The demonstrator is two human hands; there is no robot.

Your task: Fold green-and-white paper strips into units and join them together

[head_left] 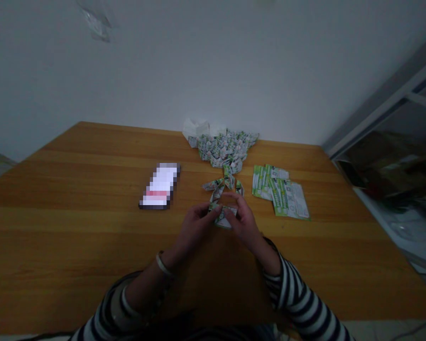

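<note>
Near the middle of a wooden desk [74,227], left hand [195,227] and right hand [243,222] both pinch one folded green-printed paper piece [223,215], a folded-paper pile [225,144] at the far edge.

Illumination is dim, even and cool on the wall [213,71]. The table [74,227] carries a faint sheen toward 12 o'clock and darkens at 6 o'clock. Wide-angle distortion bends lines at 3 and 9 o'clock. Print on the folded paper [224,222] is too soft to read.
</note>
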